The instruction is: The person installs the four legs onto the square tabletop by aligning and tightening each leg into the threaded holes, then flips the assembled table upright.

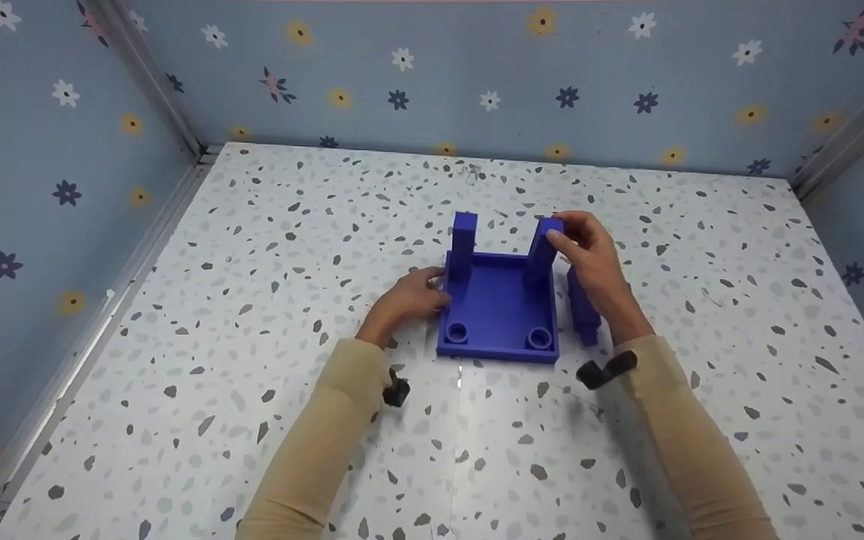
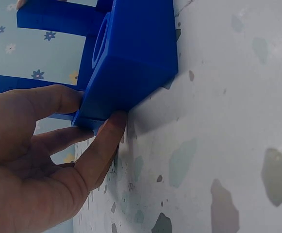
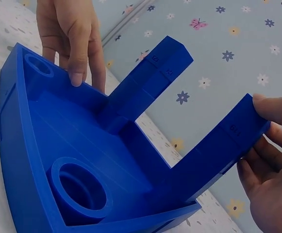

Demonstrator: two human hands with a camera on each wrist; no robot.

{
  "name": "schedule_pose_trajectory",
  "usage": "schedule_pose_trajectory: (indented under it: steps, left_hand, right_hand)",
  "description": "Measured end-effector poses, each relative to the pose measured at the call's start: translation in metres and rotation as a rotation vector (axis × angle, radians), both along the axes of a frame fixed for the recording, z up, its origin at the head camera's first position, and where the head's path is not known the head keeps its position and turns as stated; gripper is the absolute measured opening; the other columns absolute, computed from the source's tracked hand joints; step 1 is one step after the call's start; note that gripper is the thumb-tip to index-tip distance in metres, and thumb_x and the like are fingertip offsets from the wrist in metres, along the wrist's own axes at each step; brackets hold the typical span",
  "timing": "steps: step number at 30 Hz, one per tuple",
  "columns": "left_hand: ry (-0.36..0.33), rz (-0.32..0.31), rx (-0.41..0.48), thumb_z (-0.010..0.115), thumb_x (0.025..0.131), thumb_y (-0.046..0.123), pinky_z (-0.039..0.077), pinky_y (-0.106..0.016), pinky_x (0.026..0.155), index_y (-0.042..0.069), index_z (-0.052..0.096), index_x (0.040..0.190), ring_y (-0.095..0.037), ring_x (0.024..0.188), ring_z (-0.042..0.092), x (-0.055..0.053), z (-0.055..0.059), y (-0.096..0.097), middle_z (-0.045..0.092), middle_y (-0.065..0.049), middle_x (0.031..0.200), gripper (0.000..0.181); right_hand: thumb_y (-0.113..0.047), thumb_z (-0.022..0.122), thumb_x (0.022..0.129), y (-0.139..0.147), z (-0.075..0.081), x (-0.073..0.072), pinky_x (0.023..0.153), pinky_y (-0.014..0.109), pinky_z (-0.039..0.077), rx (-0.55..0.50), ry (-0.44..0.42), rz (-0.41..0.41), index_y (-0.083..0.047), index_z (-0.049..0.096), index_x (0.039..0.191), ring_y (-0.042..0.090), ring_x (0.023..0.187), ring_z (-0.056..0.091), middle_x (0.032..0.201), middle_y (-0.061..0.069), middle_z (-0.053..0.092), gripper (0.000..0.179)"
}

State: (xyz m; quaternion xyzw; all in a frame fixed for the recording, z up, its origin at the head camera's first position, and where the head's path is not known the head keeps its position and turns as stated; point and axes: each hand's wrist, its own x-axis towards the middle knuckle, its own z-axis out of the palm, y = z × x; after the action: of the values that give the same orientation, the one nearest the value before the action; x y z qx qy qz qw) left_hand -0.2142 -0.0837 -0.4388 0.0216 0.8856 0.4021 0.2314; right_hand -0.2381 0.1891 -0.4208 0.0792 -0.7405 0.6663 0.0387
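Note:
A blue square tabletop piece [image 1: 503, 307] with a raised rim lies flat, hollow side up. Two round sockets [image 1: 539, 338] show at its near corners. Square legs stand upright at the far corners, a left leg [image 1: 463, 246] and a right leg [image 1: 542, 251]. My left hand [image 1: 415, 292] grips the left rim, thumb over the inner side and fingers outside. With thumb and fingers my right hand [image 1: 589, 251] pinches the top of the far right leg. Beside the right rim, partly under that hand, lies a loose blue leg [image 1: 583, 307] with a narrower near end.
All of this rests on a white speckled table [image 1: 252, 375]. Flower-patterned blue panels [image 1: 462, 67] rise behind it and at both sides. Black straps [image 1: 607, 369] sit at the wrists over beige sleeves [image 1: 694, 442].

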Motion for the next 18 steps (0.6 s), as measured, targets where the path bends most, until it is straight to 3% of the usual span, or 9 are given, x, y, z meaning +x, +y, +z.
schedule_pose_trajectory:
  steps: [9,18]
  left_hand:
    - [-0.013,0.014,0.012,0.056,0.086,0.019,0.04,-0.041,0.104,0.012,0.037,0.147,-0.026,0.116,0.05,0.001,0.001,0.0,0.053,-0.013,0.134,0.065]
    - [-0.011,0.018,0.013,0.057,0.085,0.019,0.036,-0.042,0.108,0.012,0.036,0.148,-0.027,0.122,0.047,0.001,0.001,0.0,0.048,-0.015,0.141,0.066]
  right_hand:
    - [-0.023,0.065,0.091,-0.003,-0.001,0.003,0.088,0.023,0.047,0.072,0.019,-0.058,-0.002,0.054,0.125,0.014,0.106,0.055,0.113,0.005,0.058,0.042]
    - [-0.011,0.06,0.094,-0.02,0.026,0.026,0.099,0.037,0.047,0.217,0.137,-0.121,0.009,0.053,0.124,0.021,0.109,0.057,0.117,0.022,0.059,0.037]
